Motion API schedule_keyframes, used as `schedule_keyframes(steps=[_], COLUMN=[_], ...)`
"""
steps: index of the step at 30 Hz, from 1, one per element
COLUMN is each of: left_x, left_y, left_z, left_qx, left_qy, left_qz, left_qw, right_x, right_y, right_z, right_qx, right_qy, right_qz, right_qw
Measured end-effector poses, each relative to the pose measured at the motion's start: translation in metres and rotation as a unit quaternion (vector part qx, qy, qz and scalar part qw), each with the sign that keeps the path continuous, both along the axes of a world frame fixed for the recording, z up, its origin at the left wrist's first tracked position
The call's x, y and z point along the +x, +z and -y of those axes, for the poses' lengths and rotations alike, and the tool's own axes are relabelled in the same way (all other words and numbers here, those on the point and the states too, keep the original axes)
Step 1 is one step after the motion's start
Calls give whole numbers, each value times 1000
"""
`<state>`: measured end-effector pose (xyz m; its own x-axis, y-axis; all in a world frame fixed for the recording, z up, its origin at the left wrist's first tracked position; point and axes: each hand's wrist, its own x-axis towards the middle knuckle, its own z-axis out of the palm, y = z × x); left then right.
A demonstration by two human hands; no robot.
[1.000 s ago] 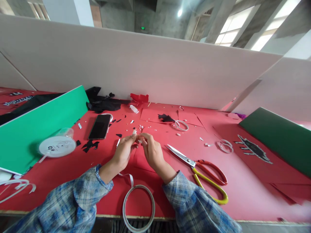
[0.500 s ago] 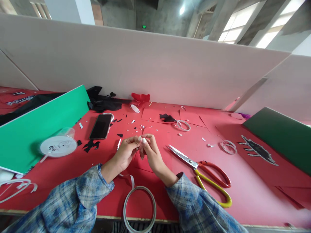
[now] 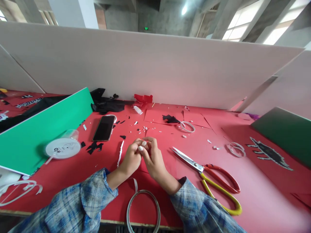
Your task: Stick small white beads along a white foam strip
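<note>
My left hand (image 3: 131, 159) and my right hand (image 3: 155, 161) meet at the fingertips above the red table (image 3: 80, 174). The fingers of both are curled and pressed together; whatever they pinch is too small or too hidden to make out. Below them, a roll of white tape (image 3: 128, 212) lies at the table's front edge, its loose end curling up toward my left wrist. A thin white strip (image 3: 120, 153) rests just left of my left hand. To the right of my right hand lie large scissors (image 3: 200, 168), blades parted, with one red and one yellow handle.
A phone (image 3: 104, 128), black paper scraps (image 3: 94, 147) and a cup with a white lid (image 3: 62, 148) are on the left, by a leaning green board (image 3: 48, 124). Tape rings (image 3: 236, 149) and a black shape edged in white (image 3: 269, 153) lie right. A white partition (image 3: 150, 64) stands behind.
My fingers have closed tighter, the right fingers now folding over the left fingertips. The whole view has shifted slightly, so everything sits a little farther right and lower.
</note>
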<state>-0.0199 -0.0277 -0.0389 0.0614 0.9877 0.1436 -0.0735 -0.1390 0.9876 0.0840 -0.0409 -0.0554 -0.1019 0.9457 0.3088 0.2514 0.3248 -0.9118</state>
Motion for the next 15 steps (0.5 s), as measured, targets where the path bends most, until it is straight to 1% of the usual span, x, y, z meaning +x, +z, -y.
schedule_keyframes(steps=[4, 9, 12, 15], left_x=[2, 3, 3, 4], left_y=[4, 1, 0, 1], left_z=[3, 4, 5, 6], left_qx=[38, 79, 82, 57], left_qy=[47, 75, 88, 73], left_qz=[-80, -125, -139, -127], left_qw=[995, 986, 983, 988], right_x=[-1, -2, -2, -2], right_y=[5, 1, -2, -3], right_z=[3, 3, 2, 1], right_qx=[43, 52, 48, 26], right_qy=[-14, -13, -15, -14], right_qz=[40, 35, 17, 4], right_qw=[998, 998, 999, 1000])
